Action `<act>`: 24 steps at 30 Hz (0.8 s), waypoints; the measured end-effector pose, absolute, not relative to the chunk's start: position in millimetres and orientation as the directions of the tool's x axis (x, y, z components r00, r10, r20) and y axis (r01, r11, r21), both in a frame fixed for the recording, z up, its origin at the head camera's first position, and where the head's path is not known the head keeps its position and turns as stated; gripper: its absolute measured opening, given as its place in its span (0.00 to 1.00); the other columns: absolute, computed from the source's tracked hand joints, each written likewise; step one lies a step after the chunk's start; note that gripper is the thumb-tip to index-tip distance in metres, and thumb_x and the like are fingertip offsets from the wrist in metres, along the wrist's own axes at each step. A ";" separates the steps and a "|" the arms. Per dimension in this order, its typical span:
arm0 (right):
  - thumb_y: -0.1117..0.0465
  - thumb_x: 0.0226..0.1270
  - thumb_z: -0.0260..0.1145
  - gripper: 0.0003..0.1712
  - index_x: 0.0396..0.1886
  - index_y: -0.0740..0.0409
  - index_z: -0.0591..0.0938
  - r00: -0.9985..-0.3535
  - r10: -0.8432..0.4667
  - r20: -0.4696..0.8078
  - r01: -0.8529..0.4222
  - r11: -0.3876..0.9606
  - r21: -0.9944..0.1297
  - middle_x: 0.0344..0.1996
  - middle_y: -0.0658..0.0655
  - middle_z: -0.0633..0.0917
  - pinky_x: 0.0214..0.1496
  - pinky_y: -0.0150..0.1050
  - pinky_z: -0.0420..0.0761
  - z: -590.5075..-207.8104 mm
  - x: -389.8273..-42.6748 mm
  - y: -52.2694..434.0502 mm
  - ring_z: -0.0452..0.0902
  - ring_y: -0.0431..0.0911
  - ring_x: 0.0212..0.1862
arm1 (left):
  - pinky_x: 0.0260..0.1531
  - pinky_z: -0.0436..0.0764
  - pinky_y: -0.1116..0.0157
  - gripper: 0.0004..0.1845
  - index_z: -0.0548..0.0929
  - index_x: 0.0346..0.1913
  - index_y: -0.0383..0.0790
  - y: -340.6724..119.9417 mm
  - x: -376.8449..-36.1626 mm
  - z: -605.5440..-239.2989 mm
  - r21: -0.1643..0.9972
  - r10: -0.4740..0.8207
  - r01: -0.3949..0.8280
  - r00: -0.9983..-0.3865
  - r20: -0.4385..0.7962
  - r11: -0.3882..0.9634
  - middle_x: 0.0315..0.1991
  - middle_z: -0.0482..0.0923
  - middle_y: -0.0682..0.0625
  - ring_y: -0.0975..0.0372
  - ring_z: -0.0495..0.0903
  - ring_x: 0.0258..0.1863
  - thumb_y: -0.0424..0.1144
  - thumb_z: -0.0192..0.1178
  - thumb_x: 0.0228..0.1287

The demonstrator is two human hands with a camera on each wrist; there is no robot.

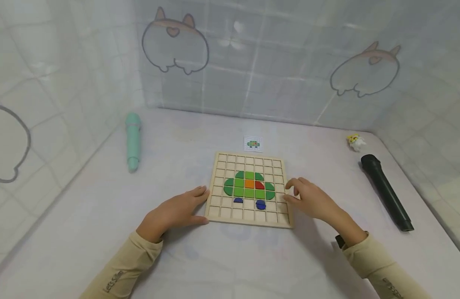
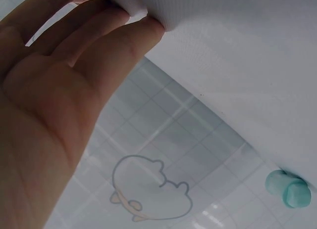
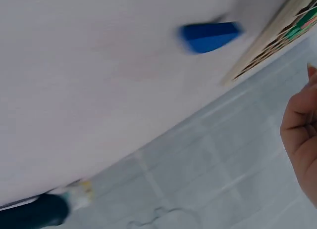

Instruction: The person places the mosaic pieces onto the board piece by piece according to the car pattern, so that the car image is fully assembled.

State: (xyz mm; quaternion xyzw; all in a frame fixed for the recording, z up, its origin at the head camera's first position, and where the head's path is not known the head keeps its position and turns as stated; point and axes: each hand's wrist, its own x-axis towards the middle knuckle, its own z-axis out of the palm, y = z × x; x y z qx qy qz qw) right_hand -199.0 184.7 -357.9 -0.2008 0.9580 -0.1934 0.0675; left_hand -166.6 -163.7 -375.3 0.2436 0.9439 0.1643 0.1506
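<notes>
A wooden grid board (image 1: pixel 248 216) lies in the middle of the white table. Green tiles (image 1: pixel 248 192) on it form a rounded shape around one orange (image 1: pixel 249 183) and one red tile (image 1: pixel 259 185), with two blue half-rounds (image 1: pixel 260 204) below. My left hand (image 1: pixel 177 209) lies flat on the table, fingertips against the board's left edge. My right hand (image 1: pixel 308 199) rests at the right edge with fingers loosely bent and holds nothing. The right wrist view shows a blurred loose blue piece (image 3: pixel 210 36) on the table beside the board's edge (image 3: pixel 257 56). It is hidden in the head view.
A small picture card (image 1: pixel 253 144) lies just behind the board. A teal microphone (image 1: pixel 133 141) is at the far left and a black microphone (image 1: pixel 387 193) at the right, with a small toy figure (image 1: pixel 356 141) behind it. Tiled curtain walls close in the table.
</notes>
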 end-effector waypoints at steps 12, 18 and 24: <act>0.61 0.57 0.72 0.19 0.45 0.64 0.78 -0.933 -0.341 -0.114 -0.244 0.833 -0.497 0.35 0.55 0.76 0.36 0.44 0.74 -370.3 -174.5 249.5 0.72 0.48 0.36 | 0.62 0.61 0.50 0.40 0.63 0.68 0.28 -166.6 -171.0 -373.9 0.405 0.515 0.410 -0.835 -0.194 0.817 0.70 0.55 0.34 0.45 0.54 0.69 0.47 0.66 0.60; 0.66 0.58 0.70 0.10 0.37 0.63 0.78 -0.919 -0.374 -0.122 -0.269 0.823 -0.500 0.30 0.51 0.75 0.35 0.42 0.74 -379.2 -175.1 255.0 0.70 0.45 0.33 | 0.63 0.60 0.51 0.40 0.63 0.68 0.27 -164.5 -171.1 -377.0 0.414 0.527 0.417 -0.826 -0.198 0.809 0.70 0.55 0.34 0.46 0.54 0.69 0.48 0.66 0.60; 0.69 0.59 0.68 0.06 0.34 0.62 0.78 -0.914 -0.390 -0.111 -0.295 0.828 -0.477 0.29 0.50 0.76 0.35 0.41 0.74 -381.4 -176.0 250.0 0.70 0.44 0.32 | 0.63 0.60 0.50 0.41 0.63 0.68 0.28 -164.6 -171.5 -378.3 0.406 0.523 0.416 -0.829 -0.199 0.814 0.70 0.55 0.35 0.46 0.53 0.69 0.48 0.66 0.60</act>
